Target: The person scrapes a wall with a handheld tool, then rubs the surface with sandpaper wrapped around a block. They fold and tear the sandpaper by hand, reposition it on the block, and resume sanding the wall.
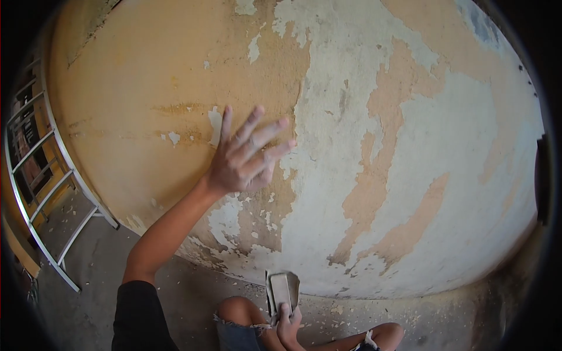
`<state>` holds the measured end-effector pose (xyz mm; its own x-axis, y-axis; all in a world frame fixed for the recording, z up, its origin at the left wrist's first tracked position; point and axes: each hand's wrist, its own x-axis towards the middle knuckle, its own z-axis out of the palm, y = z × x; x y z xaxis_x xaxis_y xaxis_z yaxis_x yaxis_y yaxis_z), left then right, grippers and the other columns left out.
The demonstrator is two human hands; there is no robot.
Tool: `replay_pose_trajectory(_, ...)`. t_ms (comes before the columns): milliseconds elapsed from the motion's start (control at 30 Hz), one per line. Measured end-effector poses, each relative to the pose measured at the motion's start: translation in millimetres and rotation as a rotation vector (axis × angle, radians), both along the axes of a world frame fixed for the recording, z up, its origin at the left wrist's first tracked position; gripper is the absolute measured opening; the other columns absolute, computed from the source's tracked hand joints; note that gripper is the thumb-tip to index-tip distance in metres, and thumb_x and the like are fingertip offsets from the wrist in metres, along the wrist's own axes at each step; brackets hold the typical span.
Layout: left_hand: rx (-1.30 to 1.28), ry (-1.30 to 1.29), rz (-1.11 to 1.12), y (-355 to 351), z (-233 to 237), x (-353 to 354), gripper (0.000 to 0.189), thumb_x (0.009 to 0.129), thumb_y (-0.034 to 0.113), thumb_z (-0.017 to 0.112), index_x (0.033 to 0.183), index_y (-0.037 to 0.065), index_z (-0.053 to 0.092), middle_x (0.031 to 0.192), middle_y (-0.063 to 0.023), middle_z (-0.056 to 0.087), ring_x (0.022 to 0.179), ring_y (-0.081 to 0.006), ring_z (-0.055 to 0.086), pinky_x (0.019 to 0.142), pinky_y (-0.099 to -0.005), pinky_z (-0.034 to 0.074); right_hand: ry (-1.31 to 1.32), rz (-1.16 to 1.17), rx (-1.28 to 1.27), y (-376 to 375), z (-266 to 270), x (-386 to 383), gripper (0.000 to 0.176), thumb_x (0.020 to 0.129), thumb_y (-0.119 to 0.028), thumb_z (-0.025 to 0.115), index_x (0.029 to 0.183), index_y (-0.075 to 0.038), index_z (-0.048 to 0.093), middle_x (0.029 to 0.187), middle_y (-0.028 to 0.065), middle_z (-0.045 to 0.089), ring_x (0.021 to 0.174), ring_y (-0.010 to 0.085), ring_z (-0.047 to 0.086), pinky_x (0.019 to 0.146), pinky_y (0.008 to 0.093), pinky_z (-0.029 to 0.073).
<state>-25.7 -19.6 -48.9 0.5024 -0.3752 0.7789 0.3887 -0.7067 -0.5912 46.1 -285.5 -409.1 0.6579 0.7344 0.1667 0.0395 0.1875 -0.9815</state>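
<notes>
My left hand (246,155) is raised in front of the peeling wall (345,117), fingers spread, with pale dust on them. It holds nothing and overlaps the edge between yellow-orange paint and a bare whitish area. Low between my knees, my right hand (288,324) grips a sanding block (281,289), its thumb lying on the block's face. Grey sheet, like sandpaper, wraps around the block and sticks up past its sides.
An aluminium ladder (65,175) leans at the left. Paint flakes lie on the grey concrete floor (193,286) along the wall's foot. My bent knees (240,310) are close to the wall. A dark object (542,181) stands at the right edge.
</notes>
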Motion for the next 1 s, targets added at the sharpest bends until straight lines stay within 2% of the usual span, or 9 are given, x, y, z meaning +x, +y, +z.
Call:
replay_pose_trajectory(67, 0.024, 0.056, 0.088, -17, -37, -1, 0.048, 0.092, 0.04, 0.054, 0.138, 0.029, 0.053, 0.153, 0.0003, 0.039, 0.15, -0.0296, 0.013, 0.116, -0.0647, -0.002, -0.092, -0.04, 0.041, -26, -8, 9, 0.033, 0.101, -0.034, 0.052, 0.09, -0.003, 0.053, 0.064, 0.0015, 0.05, 0.049, 0.0099, 0.049, 0.045, 0.0266, 0.039)
replay_pose_trajectory(100, 0.028, 0.05, 0.089, -21, -54, -1, 0.048, 0.092, 0.04, 0.054, 0.138, 0.029, 0.053, 0.153, 0.0003, 0.039, 0.15, -0.0296, 0.013, 0.116, -0.0647, -0.002, 0.039, 0.006, -0.004, -42, 0, 15, 0.027, 0.101, -0.029, 0.053, 0.105, -0.003, 0.057, 0.079, 0.0058, 0.058, 0.066, 0.0124, 0.055, 0.061, 0.0278, 0.044)
replay_pose_trajectory(133, 0.014, 0.068, 0.15, -24, -70, -1, 0.049, 0.091, 0.044, 0.055, 0.138, 0.029, 0.054, 0.154, -0.0023, 0.037, 0.15, -0.0311, 0.009, 0.114, -0.068, -0.003, 0.169, 0.053, -0.05, -52, 5, 22, 0.03, 0.1, -0.024, 0.054, 0.121, -0.003, 0.062, 0.095, 0.0102, 0.066, 0.083, 0.0149, 0.06, 0.077, 0.0289, 0.049)
replay_pose_trajectory(167, -0.003, 0.085, 0.21, -23, -80, -1, 0.051, 0.091, 0.048, 0.056, 0.138, 0.028, 0.054, 0.155, -0.005, 0.035, 0.15, -0.0325, 0.006, 0.112, -0.0713, -0.003, 0.167, 0.01, -0.035, -52, 3, 30, 0.026, 0.1, -0.024, 0.055, 0.11, -0.002, 0.063, 0.083, 0.0034, 0.061, 0.072, 0.0114, 0.055, 0.065, 0.0278, 0.046)
replay_pose_trajectory(300, -0.249, 0.07, 0.236, -22, -87, 1, 0.052, 0.091, 0.048, 0.055, 0.141, 0.032, 0.051, 0.159, -0.0038, 0.026, 0.151, -0.0312, -0.002, 0.108, -0.0753, -0.005, 0.134, 0.044, -0.09, -52, 55, 62, 0.025, 0.1, -0.028, 0.055, 0.097, -0.004, 0.062, 0.07, 0.0, 0.052, 0.057, 0.0092, 0.046, 0.053, 0.0262, 0.038)
replay_pose_trajectory(433, -0.137, 0.1, 0.247, -25, -61, 9, 0.055, 0.088, 0.046, 0.056, 0.141, 0.035, 0.05, 0.161, -0.002, 0.022, 0.151, -0.0308, -0.005, 0.108, -0.0756, -0.007, 0.105, -0.088, 0.008, -35, 38, 87, 0.029, 0.102, -0.031, 0.052, 0.096, -0.003, 0.059, 0.067, 0.0011, 0.053, 0.053, 0.0097, 0.047, 0.05, 0.0257, 0.038)
replay_pose_trajectory(700, -0.018, 0.12, 0.199, -11, -46, 14, 0.057, 0.083, 0.043, 0.06, 0.139, 0.037, 0.051, 0.157, 0.0002, 0.033, 0.151, -0.0256, 0.006, 0.11, -0.0735, -0.007, 0.212, -0.042, 0.003, -55, 30, 98, 0.026, 0.103, -0.031, 0.05, 0.093, -0.008, 0.055, 0.061, -0.0001, 0.048, 0.05, 0.0097, 0.044, 0.047, 0.0254, 0.035)
replay_pose_trajectory(867, 0.058, 0.113, 0.117, -2, -44, 18, 0.054, 0.08, 0.038, 0.061, 0.134, 0.036, 0.055, 0.153, 0.0012, 0.039, 0.15, -0.0245, 0.014, 0.112, -0.0722, -0.001, 0.22, -0.055, -0.043, -71, 30, 96, 0.024, 0.102, -0.031, 0.052, 0.092, -0.009, 0.055, 0.067, -0.0019, 0.047, 0.055, 0.0087, 0.043, 0.05, 0.0262, 0.035)
replay_pose_trajectory(1000, 0.078, 0.105, 0.088, 2, -46, 16, 0.045, 0.081, 0.036, 0.059, 0.126, 0.031, 0.057, 0.15, 0.0002, 0.044, 0.149, -0.026, 0.017, 0.113, -0.0714, 0.004, 0.212, -0.116, -0.047, -78, 27, 106, 0.029, 0.101, -0.035, 0.053, 0.093, -0.008, 0.057, 0.068, -0.0014, 0.048, 0.055, 0.009, 0.044, 0.05, 0.0264, 0.036)
